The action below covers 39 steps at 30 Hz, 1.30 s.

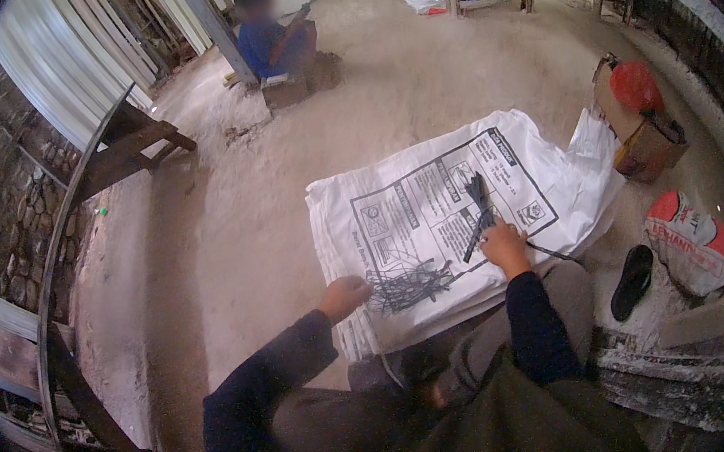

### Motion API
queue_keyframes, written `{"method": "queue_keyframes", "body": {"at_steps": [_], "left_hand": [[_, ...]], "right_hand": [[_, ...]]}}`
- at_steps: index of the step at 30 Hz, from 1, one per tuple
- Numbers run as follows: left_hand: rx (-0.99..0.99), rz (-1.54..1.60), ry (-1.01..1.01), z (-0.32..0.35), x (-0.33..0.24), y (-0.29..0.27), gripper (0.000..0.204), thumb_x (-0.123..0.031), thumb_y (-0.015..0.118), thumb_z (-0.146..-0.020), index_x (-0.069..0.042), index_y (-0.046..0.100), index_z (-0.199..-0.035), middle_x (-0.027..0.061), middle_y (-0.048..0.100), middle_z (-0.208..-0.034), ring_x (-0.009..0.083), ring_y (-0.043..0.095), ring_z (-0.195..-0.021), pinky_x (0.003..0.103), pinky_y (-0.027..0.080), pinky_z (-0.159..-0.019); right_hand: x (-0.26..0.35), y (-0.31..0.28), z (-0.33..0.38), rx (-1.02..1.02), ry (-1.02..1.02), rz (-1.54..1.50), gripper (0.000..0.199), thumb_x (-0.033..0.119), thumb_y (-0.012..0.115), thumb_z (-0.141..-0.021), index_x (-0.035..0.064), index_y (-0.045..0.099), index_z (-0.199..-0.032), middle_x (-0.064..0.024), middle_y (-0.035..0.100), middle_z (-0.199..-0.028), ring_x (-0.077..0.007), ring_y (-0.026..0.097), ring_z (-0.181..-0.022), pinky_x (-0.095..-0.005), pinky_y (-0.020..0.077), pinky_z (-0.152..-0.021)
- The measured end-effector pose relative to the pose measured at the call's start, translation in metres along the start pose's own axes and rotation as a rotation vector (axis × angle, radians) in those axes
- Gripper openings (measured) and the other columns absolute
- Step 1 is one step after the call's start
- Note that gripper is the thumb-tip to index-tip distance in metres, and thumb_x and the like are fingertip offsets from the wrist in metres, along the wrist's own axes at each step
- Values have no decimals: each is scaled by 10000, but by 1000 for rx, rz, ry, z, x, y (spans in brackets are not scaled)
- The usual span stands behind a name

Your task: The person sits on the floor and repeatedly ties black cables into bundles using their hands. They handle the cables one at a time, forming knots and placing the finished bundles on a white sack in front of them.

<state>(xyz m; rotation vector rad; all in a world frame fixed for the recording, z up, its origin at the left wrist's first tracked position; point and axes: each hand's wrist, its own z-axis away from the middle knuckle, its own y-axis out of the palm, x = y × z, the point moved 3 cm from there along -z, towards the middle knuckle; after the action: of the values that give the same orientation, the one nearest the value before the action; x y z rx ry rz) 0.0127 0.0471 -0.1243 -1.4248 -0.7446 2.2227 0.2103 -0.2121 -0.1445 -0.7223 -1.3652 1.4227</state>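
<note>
A flat stack of white woven sacks (pixel 339 220) with a black printed panel lies in front of my crossed legs. My right hand (pixel 504 245) is closed round the lower part of a bundle of dark thin strips (pixel 478 199), held together over the right half of the print. A loose, tangled heap of similar dark strands (pixel 412 286) is spread on the near left part of the top sack. At the left edge of that heap, my left hand (pixel 346 299) has its fingers curled together. Whatever they pinch is too small to make out.
A person in blue (pixel 279 43) sits on the dusty floor ahead. To my right are a cardboard box (pixel 647 144) with a red bundle, a red-and-white sack (pixel 695 246) and a black sandal (pixel 632 282). A wooden frame (pixel 65 206) stands at left.
</note>
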Motion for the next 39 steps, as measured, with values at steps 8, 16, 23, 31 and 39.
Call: {"method": "queue_keyframes", "body": {"at_steps": [8,16,23,31,39], "left_hand": [[54,410,103,3,-9,2,322,-261,506,-812,-5,561,-999,102,584,-953,178,554,-799,325,442,-706],[89,555,288,23,-141,-18,462,-308,488,-864,25,412,-1176,98,514,-1071,172,463,-997,288,360,-872],[129,739,130,40,-160,-27,335,-250,458,-879,-3,466,-1105,53,542,-982,131,523,-907,278,426,-800],[266,742,57,70,-182,-11,288,-211,500,-856,-13,492,-1065,15,543,-880,86,525,-756,251,458,-693],[223,444,142,84,-201,0,248,-176,520,-829,-3,514,-1007,20,518,-833,86,496,-746,240,432,-669]], "right_hand": [[5,-13,2,-219,-86,-314,239,220,630,-706,68,627,-890,-122,490,-1122,-307,479,-1021,-455,346,-878],[89,-81,86,-317,-743,-888,163,20,630,-677,26,624,-841,-134,562,-932,-261,537,-898,-315,418,-779],[105,-107,126,-248,-705,-1069,137,5,606,-722,18,539,-842,-58,553,-793,-138,520,-688,-247,413,-630],[87,-141,136,-365,-585,-1161,200,23,632,-730,31,583,-924,-27,552,-801,-67,476,-617,-196,388,-547],[69,-136,136,-417,-723,-980,163,12,665,-683,21,630,-842,-66,582,-786,-129,541,-668,-220,409,-541]]}}
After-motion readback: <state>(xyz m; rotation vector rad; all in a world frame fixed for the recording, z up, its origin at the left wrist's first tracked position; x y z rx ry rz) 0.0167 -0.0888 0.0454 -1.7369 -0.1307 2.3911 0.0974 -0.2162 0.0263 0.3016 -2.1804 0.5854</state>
